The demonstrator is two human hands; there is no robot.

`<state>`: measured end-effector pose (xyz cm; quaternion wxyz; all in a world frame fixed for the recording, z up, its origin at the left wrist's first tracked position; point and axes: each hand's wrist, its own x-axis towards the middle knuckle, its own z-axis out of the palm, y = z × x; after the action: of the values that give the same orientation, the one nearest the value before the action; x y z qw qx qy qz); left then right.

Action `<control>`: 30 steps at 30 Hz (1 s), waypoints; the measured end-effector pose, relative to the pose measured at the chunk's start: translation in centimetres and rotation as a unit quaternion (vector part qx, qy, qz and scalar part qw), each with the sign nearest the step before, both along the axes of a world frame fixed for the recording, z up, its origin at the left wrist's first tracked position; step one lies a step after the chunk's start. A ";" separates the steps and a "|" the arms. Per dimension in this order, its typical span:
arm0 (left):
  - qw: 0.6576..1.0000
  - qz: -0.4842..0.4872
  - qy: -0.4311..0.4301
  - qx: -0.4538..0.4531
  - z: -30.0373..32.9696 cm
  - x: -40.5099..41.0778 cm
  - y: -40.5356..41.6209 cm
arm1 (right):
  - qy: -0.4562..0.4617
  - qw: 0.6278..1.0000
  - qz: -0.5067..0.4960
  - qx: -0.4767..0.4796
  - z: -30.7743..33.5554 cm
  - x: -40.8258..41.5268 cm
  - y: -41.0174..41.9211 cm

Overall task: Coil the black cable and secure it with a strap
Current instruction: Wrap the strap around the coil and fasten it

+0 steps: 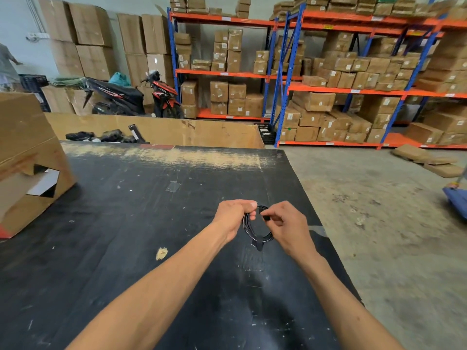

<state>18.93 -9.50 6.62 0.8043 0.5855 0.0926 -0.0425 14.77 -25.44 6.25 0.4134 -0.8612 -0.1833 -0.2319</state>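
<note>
Currently black cable [246,227] is coiled into a small loop, held above the black table [126,236]. Left hand [233,217] is clamped around the coil's left side. Right hand [286,227] pinches a small black piece at the coil's top, likely the strap [258,245], whose tab hangs at the bottom.

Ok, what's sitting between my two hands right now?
In the head view, only the coiled black cable spans the gap between the left hand and right hand, with a black strap hanging at its bottom.
</note>
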 end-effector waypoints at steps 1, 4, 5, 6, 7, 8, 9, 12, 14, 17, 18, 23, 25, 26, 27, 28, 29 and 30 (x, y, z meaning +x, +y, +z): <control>1.000 -0.007 0.006 -0.011 0.1 -0.1 -0.1 | -0.016 1.000 -0.010 0.001 0.1 -0.1 0.0; 0.998 -0.027 0.030 -0.043 0.3 -0.3 -0.4 | -0.044 0.998 -0.035 0.000 0.3 -0.3 -0.1; 0.997 -0.034 0.039 -0.050 0.3 -0.4 -0.4 | -0.046 0.998 -0.039 -0.001 0.3 -0.4 -0.1; 0.996 -0.042 0.046 -0.056 0.4 -0.4 -0.4 | -0.043 0.998 -0.040 0.000 0.4 -0.4 -0.1; 0.995 -0.050 0.052 -0.062 0.5 -0.6 -0.4 | -0.039 0.998 -0.040 0.003 0.4 -0.4 -0.2; 0.995 -0.056 0.057 -0.067 0.6 -0.7 -0.5 | -0.035 0.999 -0.041 0.005 0.3 -0.4 -0.3; 0.994 -0.060 0.060 -0.070 0.7 -0.7 -0.5 | -0.031 0.999 -0.043 0.006 0.3 -0.4 -0.4; 0.993 -0.067 0.063 -0.079 1.0 -0.9 -0.5 | -0.010 0.999 -0.040 0.019 0.3 -0.5 -0.6; 0.992 -0.070 0.064 -0.087 1.1 -0.9 -0.5 | -0.004 0.999 -0.029 0.014 0.3 -0.6 -0.6; 0.995 -0.059 0.047 -0.066 1.1 -1.1 -0.7 | -0.001 1.000 -0.024 -0.001 0.3 -0.7 -0.7; 0.997 -0.053 0.035 -0.053 1.1 -1.1 -0.8 | -0.001 1.000 -0.025 -0.004 0.3 -0.8 -0.6; 0.999 -0.036 -0.031 0.002 0.9 -1.0 -0.9 | -0.007 0.999 -0.029 -0.027 0.8 -0.6 -0.3; 0.997 -0.044 -0.048 0.041 0.7 -1.0 -0.7 | -0.037 0.996 -0.051 -0.062 1.2 -0.6 -0.5; 0.995 -0.048 -0.057 0.064 0.6 -1.0 -0.5 | -0.052 0.994 -0.066 -0.072 1.5 -0.4 -0.7; 0.993 -0.052 -0.065 0.083 0.6 -1.0 -0.4 | -0.059 0.993 -0.075 -0.070 1.8 -0.2 -1.0; 0.991 -0.058 -0.071 0.094 0.6 -1.0 -0.2 | -0.053 0.994 -0.077 -0.060 2.1 0.1 -1.2; 0.990 -0.063 -0.077 0.097 0.5 -1.0 -0.1 | -0.041 0.995 -0.071 -0.048 2.3 0.4 -1.4; 0.990 -0.068 -0.082 0.095 0.4 -1.0 0.0 | -0.028 0.997 -0.062 -0.038 2.5 0.6 -1.6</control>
<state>17.88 -9.49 7.05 0.7453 0.6655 -0.0095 -0.0397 15.38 -27.00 8.79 0.3601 -0.8792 -0.1496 -0.2738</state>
